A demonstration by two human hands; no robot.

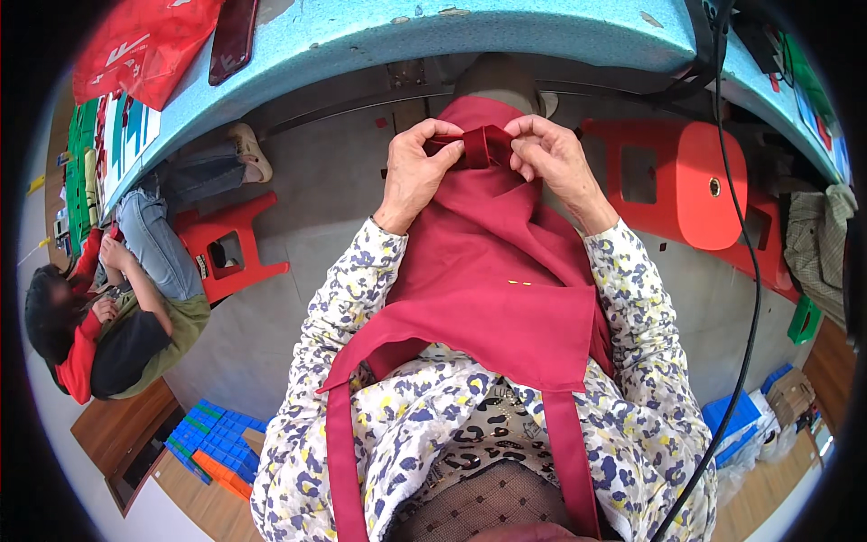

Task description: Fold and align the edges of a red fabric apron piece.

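A dark red ribbon [476, 152], looped into what looks like a bow, is stretched between my two hands above my lap. My left hand [417, 170] pinches its left end between thumb and fingers. At the opposite end, my right hand [553, 158] has thumb and forefinger pressed together on the ribbon. The ribbon's centre stands up as a folded band. Beneath both hands spreads the crimson apron [488, 262] that I wear, close in colour to the ribbon, so the ribbon's lower edge is hard to make out.
A curved light-blue table [406, 41] runs ahead, bearing a phone [234, 41] and a red bag [144, 54]. Red stools stand at left [237, 244] and right [709, 185]. A black cable [745, 271] hangs at right. A co-worker [117, 316] sits at far left.
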